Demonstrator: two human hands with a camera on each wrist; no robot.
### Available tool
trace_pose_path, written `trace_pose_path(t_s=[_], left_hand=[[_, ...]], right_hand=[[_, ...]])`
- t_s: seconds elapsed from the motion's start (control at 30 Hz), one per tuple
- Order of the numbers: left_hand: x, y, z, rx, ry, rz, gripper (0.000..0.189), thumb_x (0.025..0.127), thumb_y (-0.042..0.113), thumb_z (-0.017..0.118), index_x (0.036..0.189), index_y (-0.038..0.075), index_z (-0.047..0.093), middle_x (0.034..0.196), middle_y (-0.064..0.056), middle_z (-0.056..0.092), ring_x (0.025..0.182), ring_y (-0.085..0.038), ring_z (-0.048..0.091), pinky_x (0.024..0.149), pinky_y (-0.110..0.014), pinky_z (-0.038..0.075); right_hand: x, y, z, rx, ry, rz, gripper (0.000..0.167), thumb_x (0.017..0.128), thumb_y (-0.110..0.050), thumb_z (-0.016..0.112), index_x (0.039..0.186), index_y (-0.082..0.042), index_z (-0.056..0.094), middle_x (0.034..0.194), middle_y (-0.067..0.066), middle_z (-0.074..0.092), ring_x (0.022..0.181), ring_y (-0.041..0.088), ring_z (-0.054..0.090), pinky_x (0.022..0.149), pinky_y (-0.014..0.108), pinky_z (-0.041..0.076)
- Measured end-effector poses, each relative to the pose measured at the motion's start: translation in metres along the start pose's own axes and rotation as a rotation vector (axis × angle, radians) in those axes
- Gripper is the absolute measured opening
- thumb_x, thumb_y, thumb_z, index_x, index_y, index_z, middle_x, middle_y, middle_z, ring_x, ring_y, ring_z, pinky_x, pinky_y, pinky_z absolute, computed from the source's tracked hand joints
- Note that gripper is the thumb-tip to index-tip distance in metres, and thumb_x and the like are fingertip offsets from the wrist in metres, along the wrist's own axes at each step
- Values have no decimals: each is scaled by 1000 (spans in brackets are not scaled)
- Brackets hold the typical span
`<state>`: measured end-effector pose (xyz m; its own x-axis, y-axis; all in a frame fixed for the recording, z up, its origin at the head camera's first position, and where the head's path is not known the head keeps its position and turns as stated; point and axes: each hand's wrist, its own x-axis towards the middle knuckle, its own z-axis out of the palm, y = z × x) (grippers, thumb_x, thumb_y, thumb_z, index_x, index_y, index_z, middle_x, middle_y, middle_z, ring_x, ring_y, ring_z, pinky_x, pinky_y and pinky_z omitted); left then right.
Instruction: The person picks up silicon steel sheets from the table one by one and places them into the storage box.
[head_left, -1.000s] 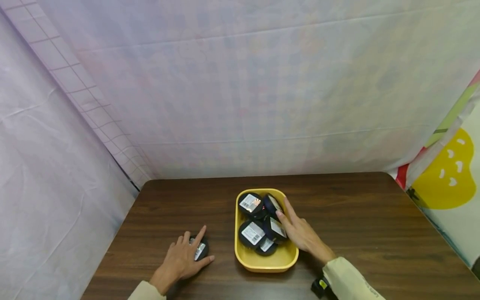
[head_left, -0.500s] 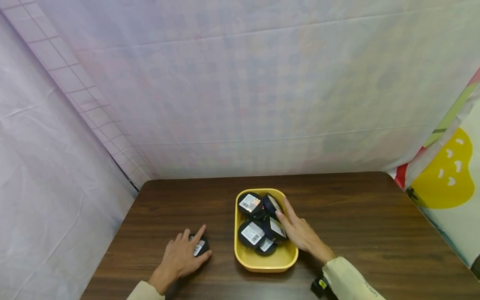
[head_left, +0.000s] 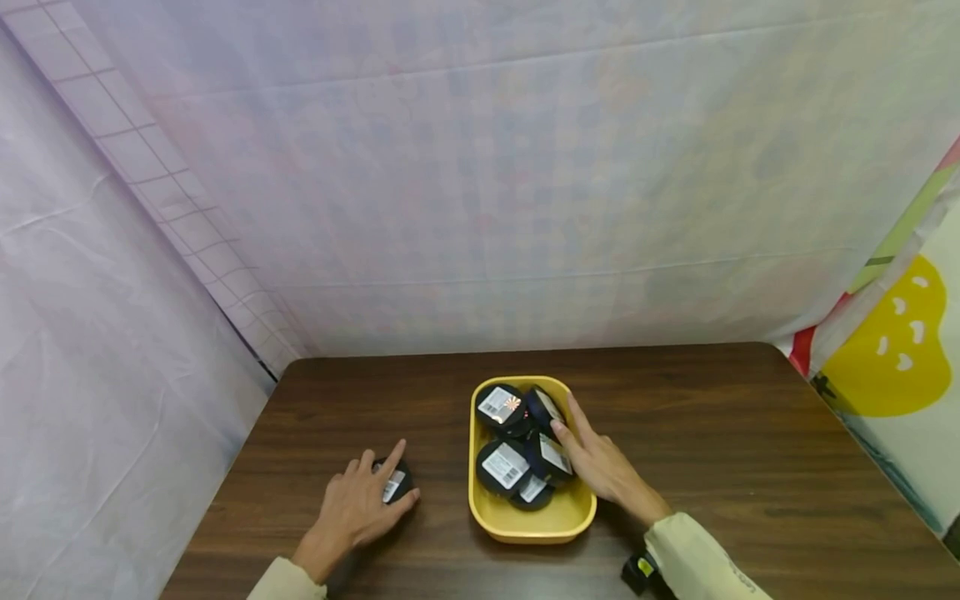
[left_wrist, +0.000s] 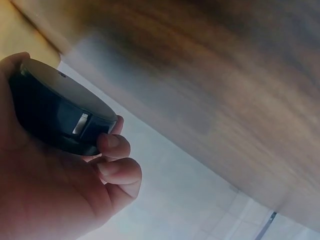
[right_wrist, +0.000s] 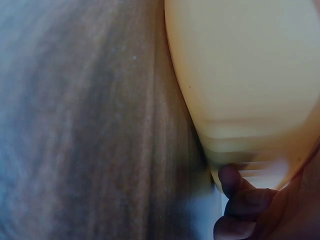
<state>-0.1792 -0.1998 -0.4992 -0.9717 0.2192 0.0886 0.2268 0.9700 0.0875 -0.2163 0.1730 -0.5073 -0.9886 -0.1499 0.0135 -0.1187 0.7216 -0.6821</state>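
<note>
My left hand (head_left: 356,504) holds a flat, round black case (head_left: 398,483) with a white label over the left part of the table. In the left wrist view the case (left_wrist: 60,107) shows a thick dark side, with the thumb on one edge and curled fingertips on the other. On the right, my right hand (head_left: 600,467) grips the side wall of a yellow plastic bin (head_left: 532,523), thumb over the rim and fingers outside. Several similar black cases (head_left: 504,467) with white labels lie piled in the bin, some tilted. Close up, the right wrist view has fingers (right_wrist: 245,200) against the bin's outer wall (right_wrist: 240,85).
The dark wooden table (head_left: 712,433) carries everything. A small black object with a yellow-green mark (head_left: 639,572) lies by the right sleeve (head_left: 697,558). A pale patterned cloth (head_left: 480,183) hangs behind the table's far edge, and another hangs on the left.
My left hand has shifted slightly up and to the left in the head view, with the black case moving along. The right hand and the bin stay in place.
</note>
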Motion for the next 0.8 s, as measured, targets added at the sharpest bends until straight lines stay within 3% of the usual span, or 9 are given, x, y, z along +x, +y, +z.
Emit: trace_pose_path(t_s=[0.8], left_hand=[[9,9,-14,-25,-20,-18,77,90,67,53,154,28,37,128,-19,55,94,-29,58,62,-41,47]], right_hand=[[-1,-1,0,1,-1,18,72,101,-64,23,161,-28,6,136,35,52,113,47,59,95,60,44]])
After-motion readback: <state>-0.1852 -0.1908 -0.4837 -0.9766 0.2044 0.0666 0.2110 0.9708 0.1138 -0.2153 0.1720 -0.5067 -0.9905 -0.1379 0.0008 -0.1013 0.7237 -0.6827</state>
